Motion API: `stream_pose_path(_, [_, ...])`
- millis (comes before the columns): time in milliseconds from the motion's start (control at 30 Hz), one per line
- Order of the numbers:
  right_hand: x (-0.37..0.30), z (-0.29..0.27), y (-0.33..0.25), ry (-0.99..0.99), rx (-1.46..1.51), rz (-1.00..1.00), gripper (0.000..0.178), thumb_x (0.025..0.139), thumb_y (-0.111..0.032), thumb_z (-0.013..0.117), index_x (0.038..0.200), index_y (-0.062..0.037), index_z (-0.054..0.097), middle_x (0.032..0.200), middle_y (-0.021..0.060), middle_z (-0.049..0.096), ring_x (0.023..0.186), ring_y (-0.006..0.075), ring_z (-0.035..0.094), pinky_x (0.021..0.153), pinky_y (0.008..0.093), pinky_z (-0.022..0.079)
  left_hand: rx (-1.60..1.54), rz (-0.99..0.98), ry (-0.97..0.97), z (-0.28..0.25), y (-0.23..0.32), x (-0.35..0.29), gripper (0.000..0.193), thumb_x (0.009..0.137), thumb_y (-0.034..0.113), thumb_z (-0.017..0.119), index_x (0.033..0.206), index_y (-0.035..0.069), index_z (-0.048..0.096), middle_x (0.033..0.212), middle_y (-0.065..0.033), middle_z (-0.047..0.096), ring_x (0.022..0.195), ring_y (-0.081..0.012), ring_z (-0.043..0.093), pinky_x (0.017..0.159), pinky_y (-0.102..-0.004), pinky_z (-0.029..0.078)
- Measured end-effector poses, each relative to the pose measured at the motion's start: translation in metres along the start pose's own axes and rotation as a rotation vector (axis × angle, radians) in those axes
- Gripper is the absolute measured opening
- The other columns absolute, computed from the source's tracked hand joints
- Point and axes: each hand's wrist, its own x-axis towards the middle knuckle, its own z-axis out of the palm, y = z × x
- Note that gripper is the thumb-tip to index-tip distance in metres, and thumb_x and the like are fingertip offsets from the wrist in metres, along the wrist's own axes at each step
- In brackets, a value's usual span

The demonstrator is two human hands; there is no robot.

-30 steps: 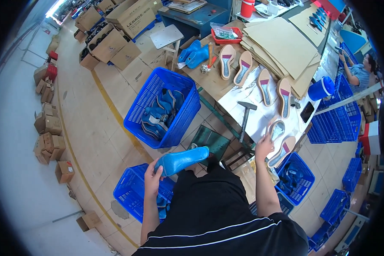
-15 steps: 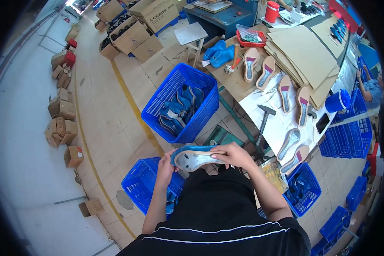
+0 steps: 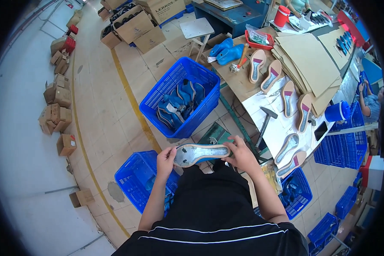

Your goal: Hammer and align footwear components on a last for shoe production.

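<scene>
A blue shoe (image 3: 202,154) lies level in front of my body, its underside turned up. That underside has a pale tan rim around a shiny grey middle with a few dark spots. My left hand (image 3: 165,162) pinches one end of it, fingers partly hidden. Around the other end my right hand (image 3: 243,158) grips with thumb and fingers. Most of the shoe's blue upper is hidden below. To the right, a hammer (image 3: 265,123) rests at the table's edge, near several tan shoe soles (image 3: 304,112).
A blue basket (image 3: 148,102) holding blue shoes stands ahead, another basket (image 3: 134,175) near my left arm, a third (image 3: 305,192) beyond my right. The table (image 3: 231,76) carries cardboard sheets (image 3: 307,64), blue shoe lasts (image 3: 230,54) and a blue jug (image 3: 337,112). Another person (image 3: 370,100) is at far right.
The shoe has been turned so its whole underside faces up, hiding much of the blue upper. My right hand has moved from the shoe's side to its right end.
</scene>
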Motion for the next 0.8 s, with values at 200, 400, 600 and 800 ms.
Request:
stream_pose_path(200, [0.002,0.004,0.012,0.014,0.168,-0.082,0.059,0.081,-0.023,0.088,0.132,-0.0042,0.065,0.130,0.0175,0.065,0.121,0.0384,0.064,0.102,0.0447,0.055,-0.032,0.045,-0.035,-0.001,-0.002,0.003,0.032,0.109,0.027,0.064,0.114,-0.002,0.076,0.076,-0.0027,0.069,0.049,-0.0075,0.056,0.044,-0.0235,0.042])
stream_pose_path(400, [0.003,0.004,0.013,-0.013,0.305,-0.046,0.059,0.083,-0.027,0.088,0.133,-0.0051,0.065,0.126,0.0160,0.068,0.117,0.0382,0.067,0.099,0.0447,0.056,0.176,0.282,-0.144,-0.020,-0.005,0.013,0.043,0.101,0.024,0.075,0.138,0.003,0.067,0.109,-0.0104,0.073,0.096,-0.0195,0.072,0.082,-0.0324,0.059])
stream_pose_path(600, [0.000,0.006,0.021,-0.006,0.379,-0.037,0.059,0.083,-0.024,0.088,0.135,-0.0060,0.065,0.126,0.0158,0.068,0.116,0.0386,0.068,0.099,0.0437,0.056,0.912,0.504,-0.537,0.012,0.126,-0.011,0.090,0.076,0.033,0.092,0.156,0.019,0.053,0.155,-0.0135,0.051,0.129,-0.0373,0.060,0.105,-0.0456,0.055])
stream_pose_path(800, [-0.001,0.019,0.050,-0.067,0.731,-0.010,0.053,0.091,-0.020,0.083,0.139,-0.0055,0.067,0.127,0.0101,0.070,0.115,0.0258,0.070,0.101,0.0382,0.055,1.066,0.583,-0.591,0.011,0.111,-0.005,0.085,0.075,0.032,0.091,0.152,0.022,0.057,0.154,-0.0122,0.051,0.133,-0.0377,0.056,0.106,-0.0470,0.055])
